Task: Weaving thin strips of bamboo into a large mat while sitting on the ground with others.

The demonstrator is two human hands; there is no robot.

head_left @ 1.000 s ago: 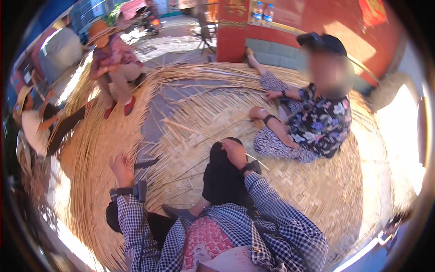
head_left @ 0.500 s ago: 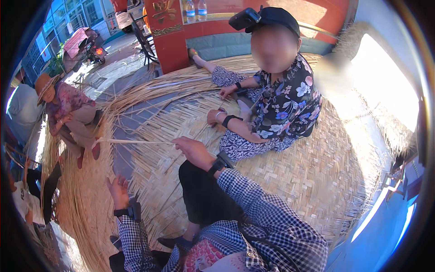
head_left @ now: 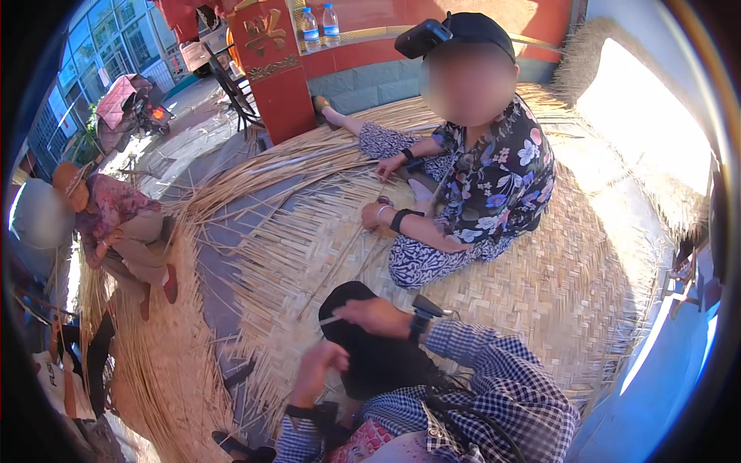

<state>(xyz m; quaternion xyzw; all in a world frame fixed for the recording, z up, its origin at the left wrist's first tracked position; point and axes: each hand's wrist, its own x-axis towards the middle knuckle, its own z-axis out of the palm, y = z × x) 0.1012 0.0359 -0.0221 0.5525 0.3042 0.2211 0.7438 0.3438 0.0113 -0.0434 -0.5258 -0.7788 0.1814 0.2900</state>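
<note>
Above my black-trousered knee, my right hand (head_left: pixel 374 316) is closed in a pinch. A short bit of pale reed strip (head_left: pixel 329 320) pokes out from its fingertips; the rest of the strip is hidden or blurred. Close by at lower left, my left hand (head_left: pixel 318 369) is raised with its fingers bent towards the right hand, smeared by motion. Whether it grips anything cannot be made out. Beneath both hands spreads a large woven reed mat (head_left: pixel 532 309), with unwoven strip ends (head_left: pixel 266 262) fanning out along its left side.
A co-worker in a flowered shirt (head_left: pixel 498 174) sits on the mat ahead, both hands low over the weave. Loose reed strips (head_left: pixel 162 363) lie to the left, where another person in a hat (head_left: pixel 127 208) sits. A red pillar (head_left: pixel 266 69) stands behind.
My right hand has come back towards me and right, drawing the strip from its outstretched position on the left. My left hand has moved right, close to it, its fingers now bent.
</note>
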